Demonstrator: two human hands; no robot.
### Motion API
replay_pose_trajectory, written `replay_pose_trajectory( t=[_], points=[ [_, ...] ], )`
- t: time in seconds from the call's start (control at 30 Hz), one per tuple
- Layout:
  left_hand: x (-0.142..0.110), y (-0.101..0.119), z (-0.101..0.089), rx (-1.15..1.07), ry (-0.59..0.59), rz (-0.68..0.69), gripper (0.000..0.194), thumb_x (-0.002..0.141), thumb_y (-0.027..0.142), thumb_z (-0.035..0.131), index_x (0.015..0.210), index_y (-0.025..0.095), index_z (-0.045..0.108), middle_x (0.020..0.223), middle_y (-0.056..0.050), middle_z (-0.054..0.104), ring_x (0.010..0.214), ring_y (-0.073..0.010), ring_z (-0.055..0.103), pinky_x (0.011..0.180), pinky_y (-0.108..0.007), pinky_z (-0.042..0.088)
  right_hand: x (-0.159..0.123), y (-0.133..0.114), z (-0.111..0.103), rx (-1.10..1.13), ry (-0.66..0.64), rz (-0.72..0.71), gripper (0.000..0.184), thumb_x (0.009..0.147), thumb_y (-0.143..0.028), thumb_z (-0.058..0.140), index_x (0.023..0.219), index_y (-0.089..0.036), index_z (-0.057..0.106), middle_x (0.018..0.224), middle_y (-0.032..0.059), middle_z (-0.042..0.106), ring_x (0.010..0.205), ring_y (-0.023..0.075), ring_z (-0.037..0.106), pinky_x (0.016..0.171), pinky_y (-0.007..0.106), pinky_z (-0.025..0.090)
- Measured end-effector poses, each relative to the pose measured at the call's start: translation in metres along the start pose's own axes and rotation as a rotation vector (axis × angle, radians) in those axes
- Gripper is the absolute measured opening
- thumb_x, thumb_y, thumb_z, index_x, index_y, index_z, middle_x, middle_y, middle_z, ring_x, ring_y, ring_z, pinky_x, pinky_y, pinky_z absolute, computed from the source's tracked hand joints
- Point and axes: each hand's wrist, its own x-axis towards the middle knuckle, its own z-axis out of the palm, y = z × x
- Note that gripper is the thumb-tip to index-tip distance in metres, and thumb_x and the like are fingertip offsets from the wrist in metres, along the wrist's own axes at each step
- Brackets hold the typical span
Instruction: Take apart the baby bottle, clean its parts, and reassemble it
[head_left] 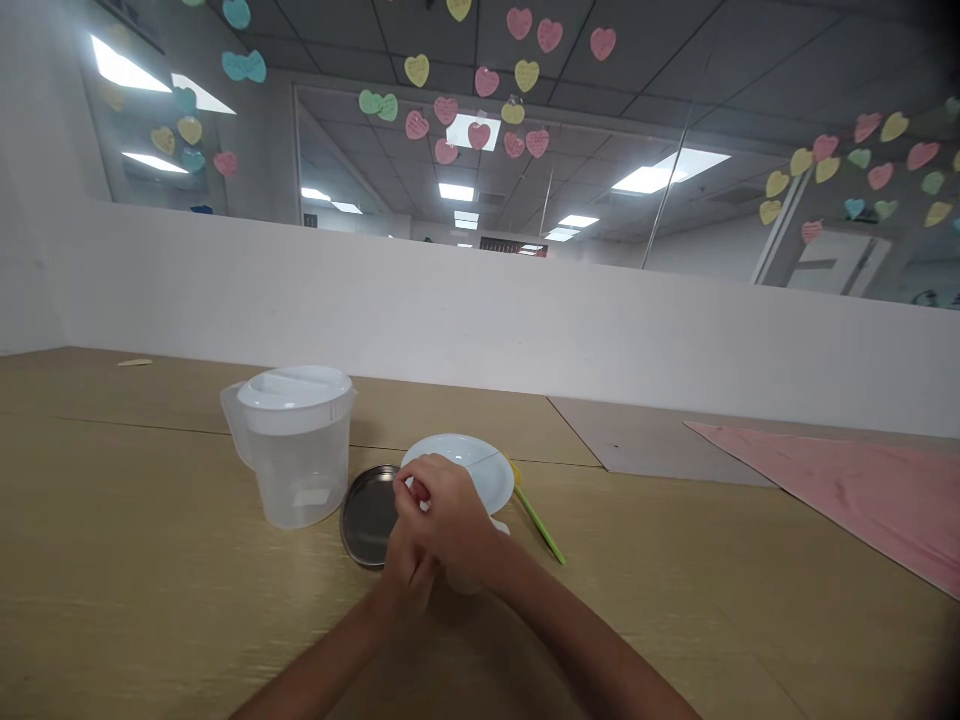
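My right hand (454, 515) and my left hand (409, 560) meet in front of me above the table, the right one over the left. Both have their fingers curled closed, and what they hold, if anything, is hidden. A small white thing (500, 526) shows past the right hand; its kind is not clear. Just left of my hands lies a round, shallow dark metal dish (364, 520), partly covered by them. Behind them sits a white plate (491, 480). A utensil with a green handle (541, 526) and a yellow head rests against the plate's right side.
A translucent lidded pitcher (300, 460) stands left of the metal dish, handle to the left. Pink cloth (847, 490) covers the table's right side. The tan tabletop (150, 560) ends at a white wall (450, 310) under windows with heart-shaped notes.
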Motion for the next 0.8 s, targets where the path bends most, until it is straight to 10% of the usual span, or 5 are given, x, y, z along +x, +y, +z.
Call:
replay_pose_trajectory(
  t=[0.2, 0.33, 0.8],
  points=[
    [0.012, 0.015, -0.004, 0.001, 0.140, -0.003, 0.052, 0.086, 0.042, 0.038, 0.133, 0.020, 0.027, 0.120, -0.012, 0.047, 0.112, -0.0248, 0.047, 0.091, -0.040, 0.041, 0.006, 0.006, -0.011, -0.039, 0.067, 0.065, 0.014, 0.073, -0.028, 0.054, 0.085, -0.020, 0.051, 0.082, 0.0008, 0.054, 0.076, 0.0144, 0.048, 0.064, 0.025, 0.035],
    [0.013, 0.018, -0.005, -0.042, 0.092, -0.037, 0.052, 0.087, 0.041, 0.037, 0.133, 0.018, 0.027, 0.117, -0.013, 0.051, 0.110, -0.0259, 0.049, 0.091, -0.041, 0.041, 0.007, 0.007, -0.023, -0.080, -0.158, 0.142, 0.032, 0.075, -0.049, 0.052, 0.067, -0.020, 0.041, 0.062, -0.0051, 0.046, 0.055, 0.0099, 0.039, 0.052, 0.023, 0.026],
    [0.008, 0.005, -0.009, 0.047, 0.080, 0.111, 0.045, 0.087, 0.038, 0.036, 0.126, 0.019, 0.026, 0.115, -0.012, 0.045, 0.101, -0.0235, 0.049, 0.085, -0.039, 0.042, 0.013, 0.012, -0.029, -0.113, -0.351, -0.048, 0.033, 0.092, -0.030, 0.031, 0.063, -0.018, 0.040, 0.058, -0.0035, 0.043, 0.050, 0.0084, 0.033, 0.052, 0.024, 0.023]
  ],
)
